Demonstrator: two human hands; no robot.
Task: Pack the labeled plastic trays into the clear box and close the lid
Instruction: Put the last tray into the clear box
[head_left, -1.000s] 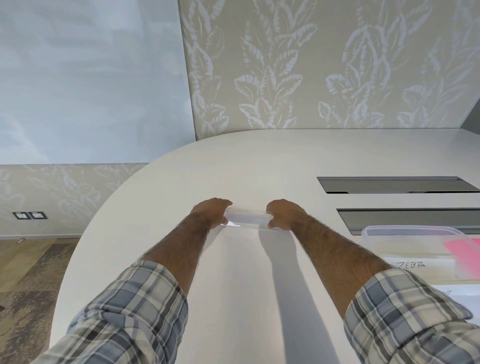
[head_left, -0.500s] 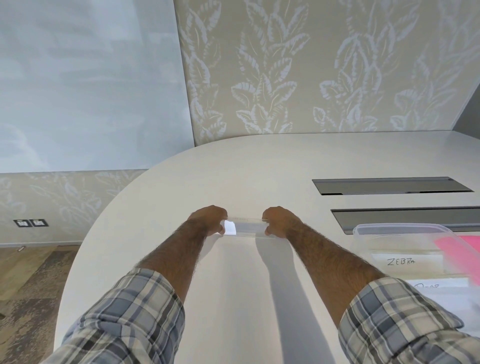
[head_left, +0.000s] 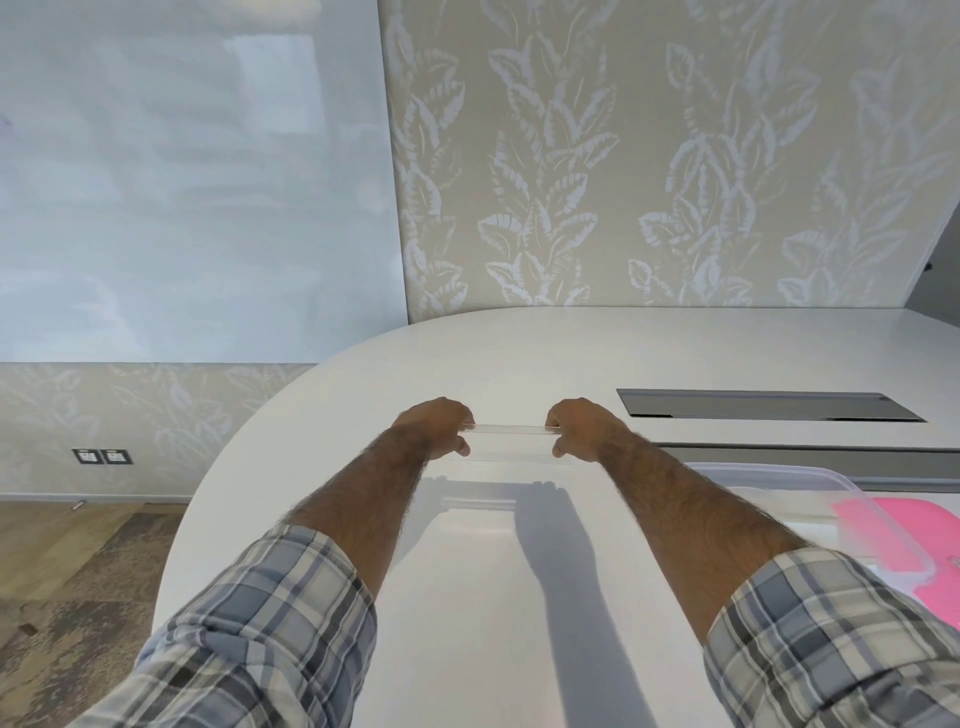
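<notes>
A clear plastic tray hangs a little above the white table, held between both hands. My left hand grips its left end and my right hand grips its right end. The tray is see-through and I cannot read a label on it. The clear box sits at the right edge of the view, partly behind my right forearm. A pink piece lies at its right side. Labels on the trays inside are hidden now.
Two long dark slots are set into the tabletop beyond the box. The table's rounded edge curves down the left side, with floor below it. A patterned wall stands behind the table.
Both hands have lifted the clear tray off the table, and its shadow now falls on the top below. The view has tilted, so the box's labels have slipped out of sight.
</notes>
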